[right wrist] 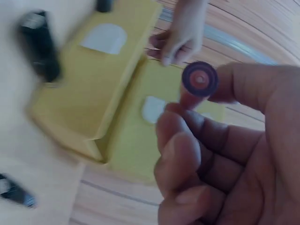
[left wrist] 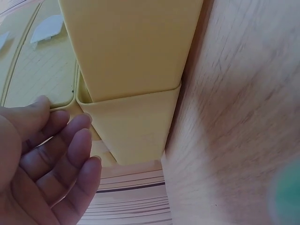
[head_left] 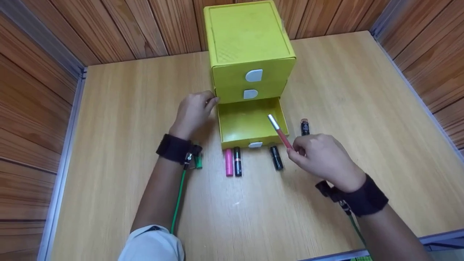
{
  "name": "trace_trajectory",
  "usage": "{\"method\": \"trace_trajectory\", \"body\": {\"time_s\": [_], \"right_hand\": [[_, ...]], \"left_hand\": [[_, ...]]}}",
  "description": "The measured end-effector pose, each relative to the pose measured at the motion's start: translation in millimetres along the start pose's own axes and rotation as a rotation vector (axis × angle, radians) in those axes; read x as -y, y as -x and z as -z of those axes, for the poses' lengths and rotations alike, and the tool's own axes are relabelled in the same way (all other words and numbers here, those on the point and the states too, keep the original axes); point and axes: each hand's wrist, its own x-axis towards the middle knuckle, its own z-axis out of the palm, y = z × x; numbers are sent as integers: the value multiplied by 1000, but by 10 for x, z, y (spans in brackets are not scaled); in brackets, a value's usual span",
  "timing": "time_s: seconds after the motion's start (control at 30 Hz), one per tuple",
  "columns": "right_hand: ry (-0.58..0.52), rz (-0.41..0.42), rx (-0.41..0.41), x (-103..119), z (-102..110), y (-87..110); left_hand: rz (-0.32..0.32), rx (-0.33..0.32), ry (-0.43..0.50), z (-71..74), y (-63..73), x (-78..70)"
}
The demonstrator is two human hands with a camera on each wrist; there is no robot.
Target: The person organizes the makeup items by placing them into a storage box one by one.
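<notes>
In the head view my right hand [head_left: 320, 156] pinches a slim reddish lip gloss tube [head_left: 282, 136] with a silvery end, tilted over the front right of the open bottom drawer [head_left: 250, 121]. Seen end-on in the right wrist view, the lip gloss tube [right wrist: 200, 79] sits between thumb and fingers. My left hand [head_left: 195, 108] is at the left edge of the yellow drawer unit [head_left: 253, 36]; in the left wrist view the thumb and curled index finger of the left hand [left wrist: 51, 154] grip the front edge above the pulled-out drawer [left wrist: 131, 126]. The part of the drawer that shows looks bare.
Before the drawer lie a pink tube [head_left: 229, 163], a black lipstick [head_left: 237, 162] and another black tube [head_left: 276, 158]. A dark tube [head_left: 305, 127] is beyond the right hand. Something green [head_left: 198, 162] shows beside the left wristband. Wooden panels [head_left: 145, 29] enclose the table.
</notes>
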Motion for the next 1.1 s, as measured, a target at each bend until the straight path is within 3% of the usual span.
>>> {"method": "trace_trajectory", "body": {"time_s": [0.13,0.3,0.77,0.93,1.1], "right_hand": [[-21,32,64,66,5,-269],[-68,-6,175,115,-108,-533],[-1,1,459,145,-262,-1217],[82,27,490,121,-349,-1377],[21,-11,471,59,-482,-1429]], "left_hand": [[-5,-5,2,-2,1,1],[-17,3,20,-32,-19,-18],[-31,-25,-8,-50,-56,-42],[-26,-23,-6,-106,-93,-81],[-33,-10,-8,-164,-135,-159]]}}
